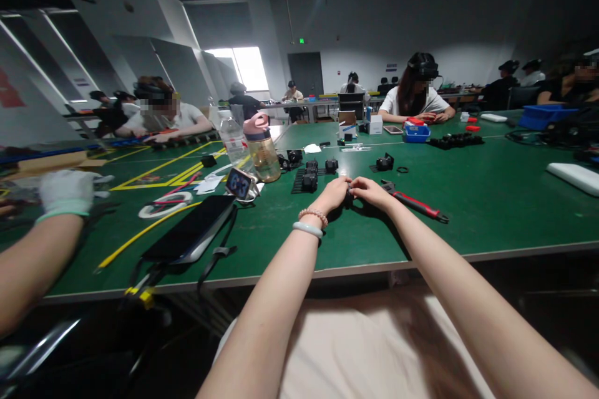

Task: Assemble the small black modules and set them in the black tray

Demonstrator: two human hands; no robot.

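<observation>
1. Green matting covers the wide work table (468, 212); both of the person's bare forearms reach out over its near edge toward the middle.
2. Left hand (333, 194), with a bead bracelet and a pale bangle at the wrist, pinches its fingers onto a small black part (349, 198).
3. Right hand (372, 191) meets it from the right, fingertips closed on the same small black part, so the two hands touch just above the table.
4. That part is mostly hidden between the fingers; what kind it is cannot be told.
5. Just right of the hands lies a red-handled wrench (414, 202), pointing away to the near right.
6. Just beyond the hands sit several black blocky components (309, 181) on a black ribbed tray (297, 185).
7. Farther left stand a pink-lidded water bottle (262, 148) and a clear plastic bottle (233, 140), with a small timer display (239, 184) near them.
8. Near left, a dark phone (191, 232) lies flat close to the table edge.
9. At the far left edge, another person's white-gloved hand (66, 192) rests on the table.
10. Across the table, a co-worker in a white shirt (414, 98) sits beside a blue bin (416, 132).
</observation>
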